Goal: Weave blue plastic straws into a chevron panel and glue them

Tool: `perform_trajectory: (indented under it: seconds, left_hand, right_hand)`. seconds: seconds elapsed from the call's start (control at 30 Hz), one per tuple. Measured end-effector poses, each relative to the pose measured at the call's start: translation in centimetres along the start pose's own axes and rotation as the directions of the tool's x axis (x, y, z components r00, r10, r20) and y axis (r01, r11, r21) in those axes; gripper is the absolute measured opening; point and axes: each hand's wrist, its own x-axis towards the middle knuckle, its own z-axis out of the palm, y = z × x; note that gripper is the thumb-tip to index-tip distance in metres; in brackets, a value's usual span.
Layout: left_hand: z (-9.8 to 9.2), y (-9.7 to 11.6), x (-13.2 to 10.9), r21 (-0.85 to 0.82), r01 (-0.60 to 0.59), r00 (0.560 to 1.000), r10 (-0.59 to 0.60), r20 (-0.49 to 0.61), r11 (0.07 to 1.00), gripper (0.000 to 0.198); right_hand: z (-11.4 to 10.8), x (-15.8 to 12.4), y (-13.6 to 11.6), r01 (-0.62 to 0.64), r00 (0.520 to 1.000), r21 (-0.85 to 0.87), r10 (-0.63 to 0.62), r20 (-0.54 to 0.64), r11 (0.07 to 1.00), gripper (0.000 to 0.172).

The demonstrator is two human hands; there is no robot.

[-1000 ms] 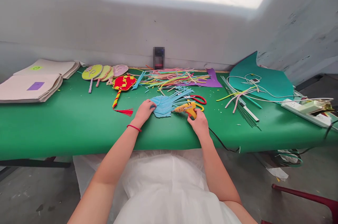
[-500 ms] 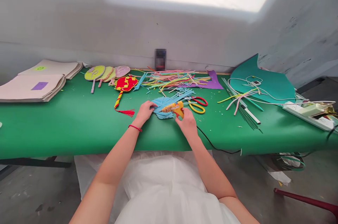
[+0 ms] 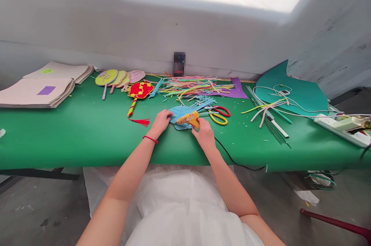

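My right hand [image 3: 205,134] is wrapped round the handle of a yellow hot glue gun [image 3: 187,119]. Its nozzle points left, over a blue piece of pipe-cleaner strips [image 3: 183,126] laid side by side on the table. My left hand [image 3: 162,121], with a red cord round its wrist, pinches the left edge of that blue piece. Several loose blue strips [image 3: 206,102] fan out from its upper right. Just right of the glue gun lie scissors [image 3: 220,116] with one red and one yellow handle loop. Part of the blue piece is hidden under the gun.
A red fan with a tassel [image 3: 140,90] and several pastel fans [image 3: 106,77] lie back left, beside cream pads [image 3: 34,90]. Coloured pipe cleaners [image 3: 191,85] are heaped behind my hands. A black cord [image 3: 232,158] runs right; a power strip [image 3: 342,130] sits at the right end.
The whole view has shifted slightly. The glue gun's tip has moved a little across the blue piece; both hands keep their grips.
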Motion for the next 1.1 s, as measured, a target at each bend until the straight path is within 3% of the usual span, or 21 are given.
perform_trajectory:
  seconds: [1.1]
  left_hand:
    - [-0.1,0.2,-0.2,-0.035,-0.019,1.000,0.019,0.004,0.999,0.034]
  right_hand:
    - [-2.3,-1.8,1.7,-0.062,0.998,0.017,0.062,-0.023,0.998,0.026]
